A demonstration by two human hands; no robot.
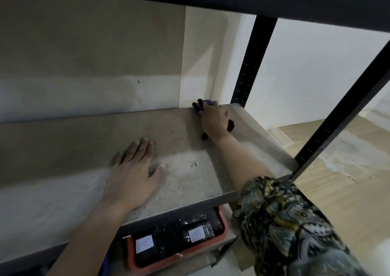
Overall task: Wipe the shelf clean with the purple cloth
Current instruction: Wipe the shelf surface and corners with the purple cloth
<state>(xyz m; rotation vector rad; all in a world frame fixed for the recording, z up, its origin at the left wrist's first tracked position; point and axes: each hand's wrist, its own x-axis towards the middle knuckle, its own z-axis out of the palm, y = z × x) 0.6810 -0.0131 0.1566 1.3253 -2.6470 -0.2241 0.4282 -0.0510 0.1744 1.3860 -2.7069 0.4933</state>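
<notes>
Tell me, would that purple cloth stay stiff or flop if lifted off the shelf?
Probably flop: the purple cloth bunches unevenly under the right hand, with dark ends poking out. It looks light, since one hand presses it. On the dusty shelf it likely drags rather than slides.

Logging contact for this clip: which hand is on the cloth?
The right hand, reaching to the shelf's far corner, presses down on the purple cloth. The left hand lies flat and bare on the shelf, nearer the front edge.
</notes>
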